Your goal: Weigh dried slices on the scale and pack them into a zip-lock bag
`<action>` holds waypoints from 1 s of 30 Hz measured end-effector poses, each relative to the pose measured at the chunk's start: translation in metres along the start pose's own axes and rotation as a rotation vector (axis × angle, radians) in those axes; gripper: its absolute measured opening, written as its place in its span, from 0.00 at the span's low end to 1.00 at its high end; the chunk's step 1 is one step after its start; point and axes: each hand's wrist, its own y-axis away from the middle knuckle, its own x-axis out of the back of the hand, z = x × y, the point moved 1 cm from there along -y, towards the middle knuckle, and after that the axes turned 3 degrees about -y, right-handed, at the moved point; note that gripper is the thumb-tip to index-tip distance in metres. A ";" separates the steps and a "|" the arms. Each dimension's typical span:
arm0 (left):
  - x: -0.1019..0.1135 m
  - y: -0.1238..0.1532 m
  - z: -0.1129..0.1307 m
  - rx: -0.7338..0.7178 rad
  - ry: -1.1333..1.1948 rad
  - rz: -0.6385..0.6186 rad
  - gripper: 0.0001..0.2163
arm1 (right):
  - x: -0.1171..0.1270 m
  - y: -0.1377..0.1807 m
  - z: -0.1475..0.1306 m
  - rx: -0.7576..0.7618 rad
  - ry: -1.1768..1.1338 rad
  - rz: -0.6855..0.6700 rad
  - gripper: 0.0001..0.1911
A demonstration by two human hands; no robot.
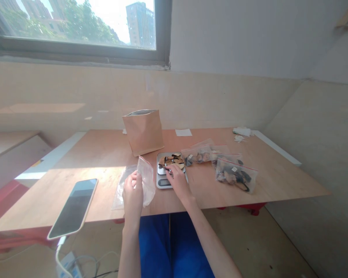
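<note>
My left hand (pixel 132 195) holds a small clear plastic bag (pixel 146 181) upright above the table's front edge. My right hand (pixel 178 181) reaches onto a small kitchen scale (pixel 162 181), its fingers on the pile of dark and tan dried pieces (pixel 172 160) lying on the scale's plate. Whether the fingers pinch a piece is hidden. A flat empty clear bag (pixel 120 191) lies under my left hand. A brown paper stand-up pouch (pixel 143 132) stands open just behind the scale.
Filled zip bags (pixel 234 175) (pixel 201 153) lie right of the scale on the wooden table (pixel 278 173). A phone (pixel 74 207) overhangs the front left edge, with a cable below. White paper (pixel 183 132) and tissue scraps (pixel 242 132) lie at the back. Walls close in behind and right.
</note>
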 end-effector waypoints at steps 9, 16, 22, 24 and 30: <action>-0.008 -0.002 -0.004 -0.135 -0.063 -0.041 0.16 | 0.025 -0.007 -0.028 -0.359 -0.612 0.167 0.12; -0.007 0.007 0.005 -0.190 -0.043 -0.103 0.16 | 0.031 0.001 -0.058 -0.428 -0.684 -0.118 0.11; -0.007 0.012 0.008 -0.121 0.038 -0.129 0.16 | 0.031 -0.001 -0.046 -0.345 -0.474 0.007 0.12; -0.006 0.012 0.008 -0.031 0.086 -0.121 0.17 | 0.033 -0.003 -0.031 -0.245 -0.302 0.105 0.12; -0.003 0.016 0.014 0.138 0.206 -0.143 0.19 | 0.027 0.001 0.011 -0.056 0.137 0.038 0.14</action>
